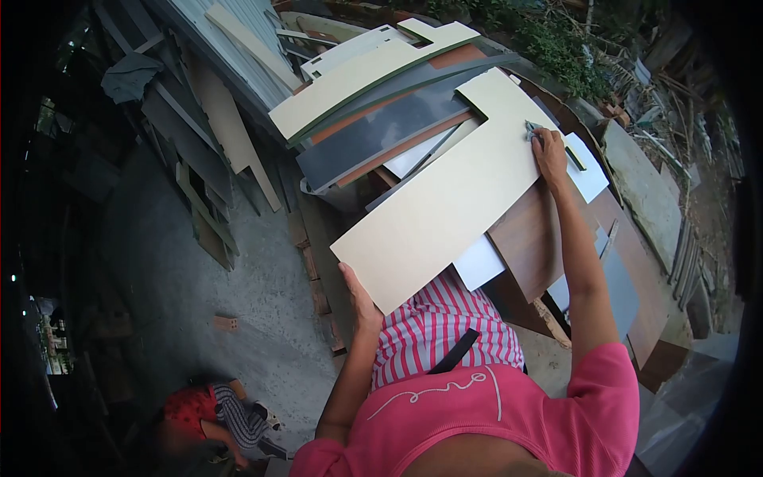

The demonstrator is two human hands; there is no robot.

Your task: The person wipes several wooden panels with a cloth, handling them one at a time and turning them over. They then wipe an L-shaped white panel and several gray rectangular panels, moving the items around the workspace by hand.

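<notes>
A long cream board (449, 203) with a notch cut in its far end lies slanted in front of me. My left hand (363, 302) grips its near left end, thumb along the edge and the other fingers partly hidden. Toward the far right of the same board, my right hand (550, 155) is closed on a small crumpled grey-green cloth (531, 129), pressed against the surface near the edge. Beneath the board are a brown wood-grain panel (528, 242) and a white piece (479, 262).
Further panels are piled beyond, among them a dark glossy board (381, 139) and a curved cream one (358, 83). Boards (191, 135) lean at the left. A brick (226, 323) lies on the concrete floor (262, 278). Another person (191, 405) crouches at lower left.
</notes>
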